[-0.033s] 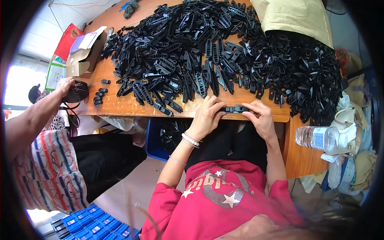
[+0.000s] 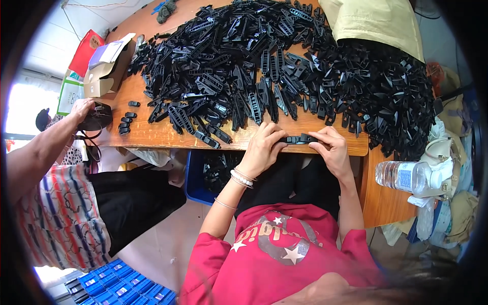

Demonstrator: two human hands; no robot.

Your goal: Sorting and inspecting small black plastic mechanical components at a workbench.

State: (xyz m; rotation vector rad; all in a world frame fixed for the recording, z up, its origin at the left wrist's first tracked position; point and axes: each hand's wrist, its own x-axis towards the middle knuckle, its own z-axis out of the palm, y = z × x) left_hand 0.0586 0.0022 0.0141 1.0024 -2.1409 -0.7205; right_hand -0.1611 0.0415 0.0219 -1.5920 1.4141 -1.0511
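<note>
Both of my hands meet at the front edge of the table, on a short black plastic part [image 2: 294, 140]. My left hand [image 2: 263, 147] pinches its left end between thumb and fingers, and its fingertips partly cover that end. At the other end, my right hand [image 2: 330, 150] has thumb and forefinger closed on a smaller black plastic piece [image 2: 306, 138], which touches the longer part. Whether the two pieces are locked together I cannot tell. A large heap of long, slotted black plastic parts [image 2: 218, 66] lies just beyond my hands.
Smaller black pieces [image 2: 376, 96] are heaped at the right, below a pale yellow bag [image 2: 378, 25]. Several short black parts [image 2: 126, 122] lie at the left, near a co-worker's hand [image 2: 82, 109]. A blue bin [image 2: 195, 190] stands below the table edge. A clear bottle [image 2: 401, 175] lies at right.
The small piece at my right fingertips sits slightly differently against the longer part. My hands have hardly moved.
</note>
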